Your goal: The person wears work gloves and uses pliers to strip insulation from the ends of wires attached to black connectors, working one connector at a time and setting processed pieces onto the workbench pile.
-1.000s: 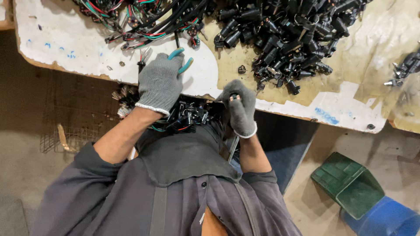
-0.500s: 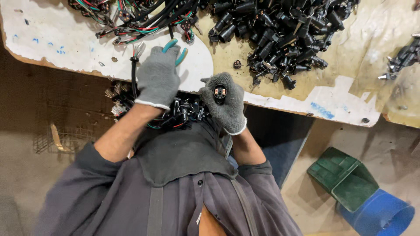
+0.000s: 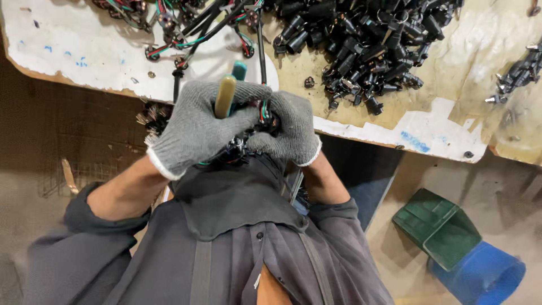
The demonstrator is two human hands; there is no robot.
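Observation:
Both my hands wear grey knit gloves and meet just in front of my chest at the table's near edge. My left hand grips a tool with teal and tan handles that stick up above the fist. My right hand is closed around a small black connector with red and green wires, pressed against the left hand. More wired black parts lie bunched in my lap under the hands.
A worn white and tan table carries a heap of black connectors at the back and tangled wire harnesses at the back left. A few metal-tipped parts lie right. A green lid on a blue bin stands on the floor.
My hands have come together and closer to my chest. The right hand, earlier held open-palmed showing the connector, is now closed on it against the tool.

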